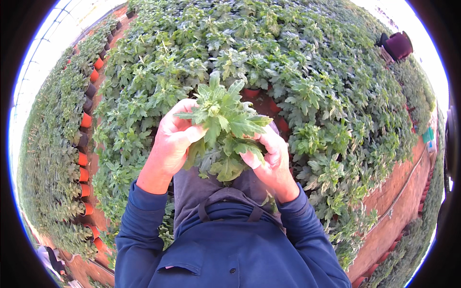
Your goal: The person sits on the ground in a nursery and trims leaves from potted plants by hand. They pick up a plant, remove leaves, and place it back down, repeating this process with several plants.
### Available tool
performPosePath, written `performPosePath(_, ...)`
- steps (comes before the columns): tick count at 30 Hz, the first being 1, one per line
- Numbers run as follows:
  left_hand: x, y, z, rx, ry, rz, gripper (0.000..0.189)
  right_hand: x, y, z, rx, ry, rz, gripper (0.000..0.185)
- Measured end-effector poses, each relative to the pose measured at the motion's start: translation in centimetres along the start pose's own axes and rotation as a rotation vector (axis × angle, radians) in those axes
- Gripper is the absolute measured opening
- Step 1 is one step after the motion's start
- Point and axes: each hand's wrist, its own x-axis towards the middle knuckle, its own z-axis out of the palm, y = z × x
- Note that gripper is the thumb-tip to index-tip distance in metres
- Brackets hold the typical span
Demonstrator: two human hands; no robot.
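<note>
A leafy green plant top, with lobed leaves like a chrysanthemum's and a tight pale centre, stands in front of my body between my two hands. My left hand is at its left side, thumb and fingers closed on the upper leaves near the centre. At the right side, my right hand pinches lower leaves between thumb and fingers. Foliage hides some fingertips and the stem. Below the leaves my grey trousers and blue jacket show.
Dense potted plants surround me. Orange pots and dark pots line a soil path at the left. A hose or pipe runs along bare soil at the right. Another person is among the plants at the upper right.
</note>
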Motion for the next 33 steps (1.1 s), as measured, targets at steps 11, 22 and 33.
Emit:
performPosePath(11, 0.7, 0.8, 0.7, 0.145, -0.145, -0.036, 0.057, 0.1, 0.0, 0.2, 0.033, 0.041, 0.001, 0.032)
performPosePath(22, 1.6, 2.6, 0.7, 0.420, -0.232, -0.054, 0.048, -0.2, 0.1, 0.4, 0.018, 0.049, 0.047, 0.031)
performPosePath(33, 1.8, 0.5, 1.1, 0.149, -0.095, -0.001, 0.039, 0.5, 0.2, 0.1, -0.017, 0.081, -0.047, 0.033)
